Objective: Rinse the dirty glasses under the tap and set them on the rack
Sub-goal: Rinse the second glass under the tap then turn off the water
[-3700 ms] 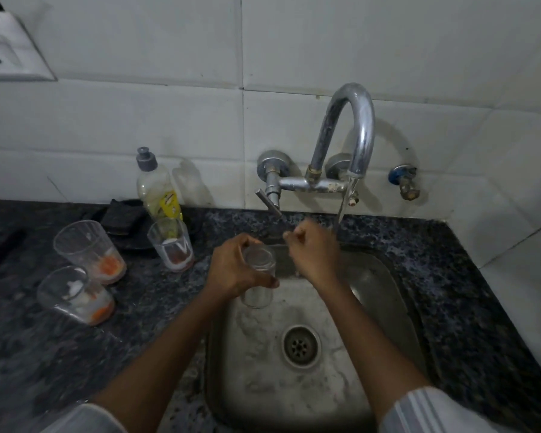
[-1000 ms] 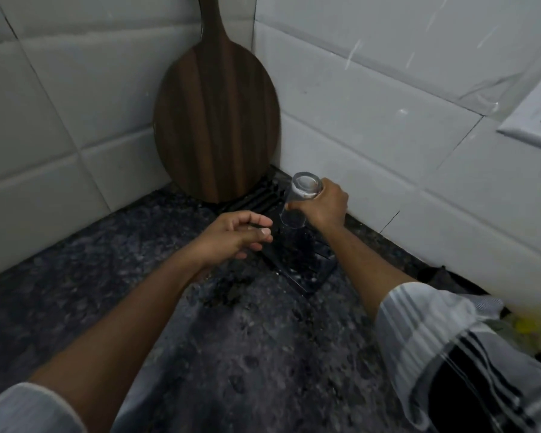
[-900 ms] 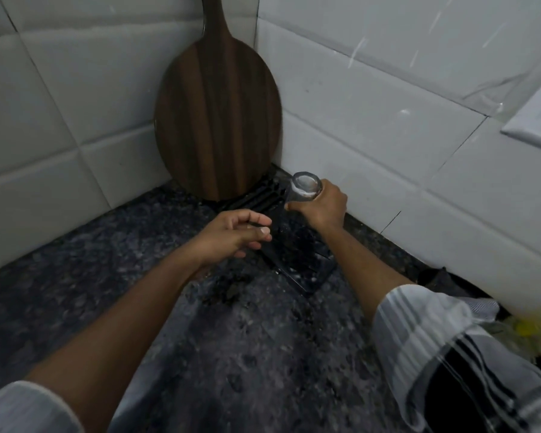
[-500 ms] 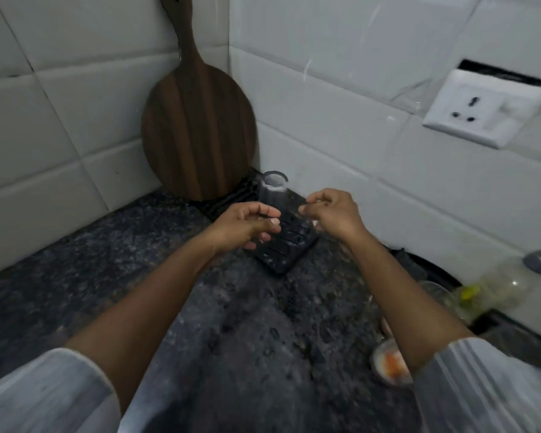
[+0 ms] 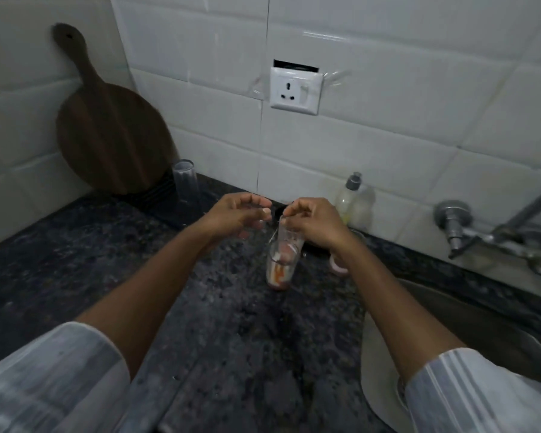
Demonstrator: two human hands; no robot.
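A dirty glass [image 5: 282, 260] with orange and white residue stands on the dark granite counter [image 5: 231, 323]. My right hand [image 5: 317, 223] is curled over it, fingertips pinching its rim. My left hand [image 5: 238, 215] hovers just left of the glass with fingers apart, holding nothing. A clean glass [image 5: 186, 185] stands upside down on the black rack [image 5: 161, 195] in the far left corner. Another dirty glass [image 5: 338, 265] is partly hidden behind my right wrist.
A round wooden board [image 5: 107, 135] leans on the wall behind the rack. A soap bottle [image 5: 353, 201] stands against the tiles. The steel sink [image 5: 450, 320] and wall tap [image 5: 494, 237] are at the right. A wall socket [image 5: 295, 90] sits above.
The rinsed glass was set upside down on the rack and let go. Both hands then moved right to the dirty glasses, and my right hand closed on one glass's rim.
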